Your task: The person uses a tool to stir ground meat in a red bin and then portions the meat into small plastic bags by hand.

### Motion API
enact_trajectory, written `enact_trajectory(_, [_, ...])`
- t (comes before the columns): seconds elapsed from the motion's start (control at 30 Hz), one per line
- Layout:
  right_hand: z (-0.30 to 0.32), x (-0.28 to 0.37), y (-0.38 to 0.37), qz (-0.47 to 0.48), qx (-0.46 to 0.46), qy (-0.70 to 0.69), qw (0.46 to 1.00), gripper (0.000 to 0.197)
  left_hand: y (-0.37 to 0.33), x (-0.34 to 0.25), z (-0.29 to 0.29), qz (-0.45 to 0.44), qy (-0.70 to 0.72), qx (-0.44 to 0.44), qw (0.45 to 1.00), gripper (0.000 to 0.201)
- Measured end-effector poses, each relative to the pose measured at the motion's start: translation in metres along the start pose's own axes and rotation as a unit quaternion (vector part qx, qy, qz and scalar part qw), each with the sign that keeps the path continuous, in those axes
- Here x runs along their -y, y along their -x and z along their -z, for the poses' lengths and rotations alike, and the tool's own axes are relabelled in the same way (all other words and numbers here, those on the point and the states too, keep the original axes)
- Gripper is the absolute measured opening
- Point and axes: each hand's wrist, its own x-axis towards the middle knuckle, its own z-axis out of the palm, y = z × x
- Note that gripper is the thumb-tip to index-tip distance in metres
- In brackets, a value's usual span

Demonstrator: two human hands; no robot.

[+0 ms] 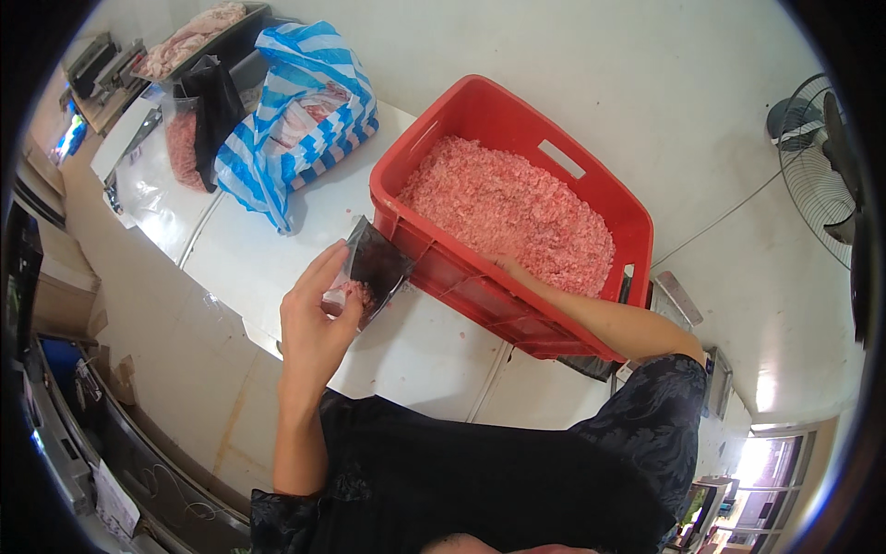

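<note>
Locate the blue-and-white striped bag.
In the head view, the striped bag lies upper left on the white table, between the red crate and a black pouch.

Minced meat (pixel 517 208) in the crate (pixel 452 279) on the table (pixel 429 369), pouch (pixel 378 268) just left, plastic bag (pixel 349 138) farther left.

The crate (pixel 452 280) is red, meat (pixel 503 203) pink, bag (pixel 325 152) striped blue and white.

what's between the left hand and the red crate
In the head view, a small dark bag is between the left hand and the red crate.
</note>
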Motion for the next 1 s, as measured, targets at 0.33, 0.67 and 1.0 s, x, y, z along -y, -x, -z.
enact_trajectory(0.33, [0.037, 0.076, 0.016, 0.030, -0.077, -0.280, 0.956, 0.039, 0.003, -0.007, 0.003, 0.024, -0.005, 0.059, 0.998, 0.070])
enact_trajectory(0.67, [0.003, 0.187, 0.036, 0.148, -0.094, -0.306, 0.936, 0.037, -0.016, 0.016, 0.004, -0.031, 0.037, 0.094, 0.994, 0.084])
enact_trajectory(1.0, [-0.139, 0.199, -0.006, 0.034, 0.049, -0.318, 0.946, 0.039, -0.016, 0.018, 0.008, 0.004, 0.090, 0.094, 0.992, 0.091])
